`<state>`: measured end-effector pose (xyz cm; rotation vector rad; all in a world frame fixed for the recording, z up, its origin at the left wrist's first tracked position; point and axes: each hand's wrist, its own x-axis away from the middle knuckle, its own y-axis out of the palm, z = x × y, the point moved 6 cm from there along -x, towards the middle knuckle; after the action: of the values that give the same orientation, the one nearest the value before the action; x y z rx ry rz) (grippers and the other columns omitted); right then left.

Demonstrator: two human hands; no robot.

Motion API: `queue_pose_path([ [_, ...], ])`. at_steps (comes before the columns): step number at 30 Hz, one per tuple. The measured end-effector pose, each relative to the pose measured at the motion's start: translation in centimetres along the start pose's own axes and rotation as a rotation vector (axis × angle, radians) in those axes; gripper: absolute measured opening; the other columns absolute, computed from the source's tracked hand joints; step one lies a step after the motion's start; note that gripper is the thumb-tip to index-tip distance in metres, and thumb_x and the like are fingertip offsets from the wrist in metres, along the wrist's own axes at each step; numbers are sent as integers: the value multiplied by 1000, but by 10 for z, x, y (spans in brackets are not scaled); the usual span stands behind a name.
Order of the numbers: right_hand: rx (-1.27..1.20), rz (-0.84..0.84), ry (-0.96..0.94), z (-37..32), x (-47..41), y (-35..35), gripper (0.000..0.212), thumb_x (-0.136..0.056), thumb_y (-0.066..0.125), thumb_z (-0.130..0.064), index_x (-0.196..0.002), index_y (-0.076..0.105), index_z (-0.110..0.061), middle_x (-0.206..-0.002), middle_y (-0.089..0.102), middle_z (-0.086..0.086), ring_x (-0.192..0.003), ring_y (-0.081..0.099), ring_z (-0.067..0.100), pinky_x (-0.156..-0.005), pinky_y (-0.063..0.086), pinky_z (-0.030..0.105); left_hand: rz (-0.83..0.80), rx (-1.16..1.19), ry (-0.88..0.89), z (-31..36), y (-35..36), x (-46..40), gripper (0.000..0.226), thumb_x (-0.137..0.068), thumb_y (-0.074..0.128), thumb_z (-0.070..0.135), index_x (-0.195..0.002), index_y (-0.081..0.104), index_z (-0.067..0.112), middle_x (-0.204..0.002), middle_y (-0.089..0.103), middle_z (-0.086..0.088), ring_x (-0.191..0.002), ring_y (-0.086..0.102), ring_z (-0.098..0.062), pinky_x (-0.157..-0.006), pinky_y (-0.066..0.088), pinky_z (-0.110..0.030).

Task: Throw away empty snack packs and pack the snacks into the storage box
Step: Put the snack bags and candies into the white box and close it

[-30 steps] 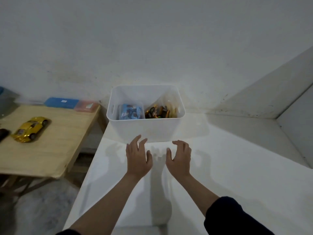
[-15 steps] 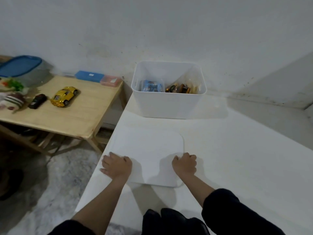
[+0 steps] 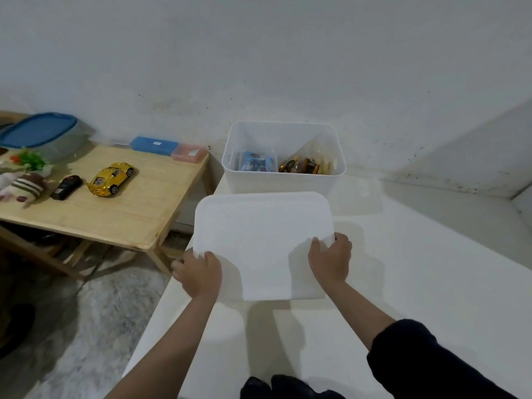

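A white storage box [image 3: 283, 182] stands open at the back of the white table [image 3: 417, 277], against the wall. Inside it lie a blue snack pack [image 3: 255, 162] on the left and brown and gold snack packs [image 3: 302, 167] on the right. A flat white lid [image 3: 262, 237] is held above the table, just in front of the box. My left hand [image 3: 198, 272] grips the lid's near left corner and my right hand [image 3: 331, 259] grips its near right edge.
A low wooden table [image 3: 121, 208] stands to the left with a yellow toy car [image 3: 110, 177], a black remote [image 3: 66, 187], a striped soft toy [image 3: 24, 189], a blue-lidded container [image 3: 40, 133] and blue and pink cases [image 3: 169, 148]. Grey floor lies between the tables.
Both hands pulled back from the box to the lid lying flat on the table, gripped it, and have lifted it up and forward toward the box.
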<state>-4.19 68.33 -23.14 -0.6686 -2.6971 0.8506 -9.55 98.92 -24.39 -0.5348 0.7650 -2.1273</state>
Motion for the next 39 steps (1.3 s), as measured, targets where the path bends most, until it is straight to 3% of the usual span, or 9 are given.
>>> queue_pose_path([
  [5,-87,65,-117,-48,-41,-25,52,-86,59,-29,-127,43,-4,-127,39,12,-108,51,32,-87,47,40,55,78,169,70,-1,-9,41,-88,53,16,-125,50,-2,-127,46,-22,-116,40,-38,-81,37,-39],
  [12,-83,36,-158,-107,-105,-42,55,-90,54,-27,-137,38,-3,-134,39,17,-115,50,33,-91,40,32,56,31,330,172,12,-47,42,-91,48,26,-126,52,3,-126,52,-19,-117,45,-35,-97,38,-42],
  [16,-7,-19,-209,-135,-145,-41,56,-90,54,-29,-138,41,-3,-137,45,18,-121,49,32,-95,40,34,0,40,335,214,29,-77,48,-90,48,31,-132,49,8,-129,53,-16,-117,45,-34,-96,38,-39],
  [20,21,-74,-236,-151,-180,-31,55,-89,55,-30,-137,43,-5,-140,45,15,-127,45,29,-101,37,34,-42,-34,306,244,50,-100,53,-90,49,33,-132,47,0,-137,47,-19,-126,40,-35,-101,36,-41],
  [27,58,-107,-208,-149,-213,-6,52,-89,55,-29,-135,45,-7,-137,47,15,-124,48,29,-98,39,35,-77,-123,350,255,77,-114,47,-87,53,22,-124,49,-5,-127,53,-22,-119,47,-39,-98,41,-45],
  [33,176,-113,-208,-147,-210,6,54,-90,53,-26,-136,38,-5,-138,38,14,-113,54,34,-86,43,36,-107,-240,423,255,83,-124,50,-89,47,24,-127,44,-7,-126,50,-23,-110,54,-38,-90,48,-43],
  [39,289,-103,-116,-139,-204,13,57,-92,48,-40,-130,33,0,-128,45,19,-110,54,40,-74,37,36,-159,-387,472,261,91,-129,47,-94,43,29,-125,41,-7,-124,50,-24,-108,55,-38,-81,46,-41],
])
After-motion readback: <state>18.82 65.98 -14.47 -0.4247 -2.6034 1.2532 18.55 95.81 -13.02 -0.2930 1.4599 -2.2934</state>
